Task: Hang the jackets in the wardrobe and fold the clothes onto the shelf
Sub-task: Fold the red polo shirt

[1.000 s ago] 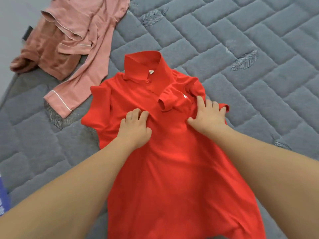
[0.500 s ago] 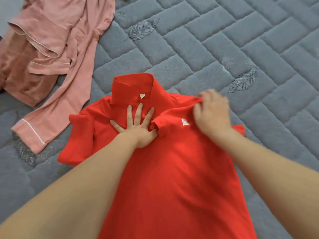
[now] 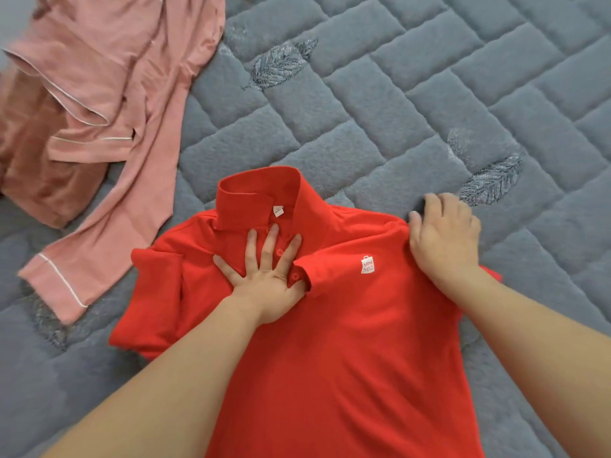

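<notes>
A red polo shirt (image 3: 330, 342) lies face up on the grey quilted bed cover (image 3: 413, 94), collar pointing away from me. My left hand (image 3: 264, 269) presses flat on the chest by the button placket, fingers spread and straight. My right hand (image 3: 446, 239) grips the shirt's right shoulder at its edge, fingers curled over the fabric. A small white logo shows on the chest between the two hands. The right sleeve is mostly hidden under my right wrist, with only a red tip showing.
A pink long-sleeved pyjama top (image 3: 109, 104) with white piping lies crumpled at the upper left, over a darker brownish-pink garment (image 3: 36, 166). Its sleeve reaches down close to the red shirt's left sleeve. Bare quilted cover stretches to the right and far side.
My right hand drew the shirt's shoulder out to the right, unfolding the flap and showing the logo. My left hand uncurled and now presses flat near the collar. The view shifted.
</notes>
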`<action>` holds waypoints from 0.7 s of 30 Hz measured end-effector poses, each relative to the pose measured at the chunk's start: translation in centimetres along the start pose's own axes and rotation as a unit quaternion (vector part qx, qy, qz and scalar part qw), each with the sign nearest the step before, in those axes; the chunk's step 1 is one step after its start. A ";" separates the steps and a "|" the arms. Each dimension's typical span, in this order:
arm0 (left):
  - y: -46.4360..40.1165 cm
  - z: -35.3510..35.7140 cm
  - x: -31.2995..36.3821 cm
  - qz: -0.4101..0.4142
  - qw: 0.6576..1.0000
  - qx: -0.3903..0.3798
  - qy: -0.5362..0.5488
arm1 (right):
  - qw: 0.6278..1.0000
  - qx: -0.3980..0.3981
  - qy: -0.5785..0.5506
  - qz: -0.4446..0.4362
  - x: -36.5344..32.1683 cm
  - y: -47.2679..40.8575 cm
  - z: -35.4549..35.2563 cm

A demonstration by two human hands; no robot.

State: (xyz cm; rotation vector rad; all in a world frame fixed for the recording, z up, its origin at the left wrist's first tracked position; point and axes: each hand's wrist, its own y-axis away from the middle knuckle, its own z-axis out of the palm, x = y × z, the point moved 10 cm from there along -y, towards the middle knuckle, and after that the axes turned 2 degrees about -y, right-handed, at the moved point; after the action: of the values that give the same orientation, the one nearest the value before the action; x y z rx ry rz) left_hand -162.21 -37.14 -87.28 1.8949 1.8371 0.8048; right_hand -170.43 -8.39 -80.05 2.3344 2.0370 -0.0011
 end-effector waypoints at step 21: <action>0.1 -8.8 0.8 -0.155 0.967 0.129 0.157 | 0.829 -0.185 -0.375 0.373 14.4 11.8 2.7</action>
State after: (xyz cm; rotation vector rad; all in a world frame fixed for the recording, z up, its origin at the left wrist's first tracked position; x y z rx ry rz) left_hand -167.74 -37.37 -80.41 1.6263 2.4626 0.8238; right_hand -156.72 4.14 -82.77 2.1850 0.6460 -0.3863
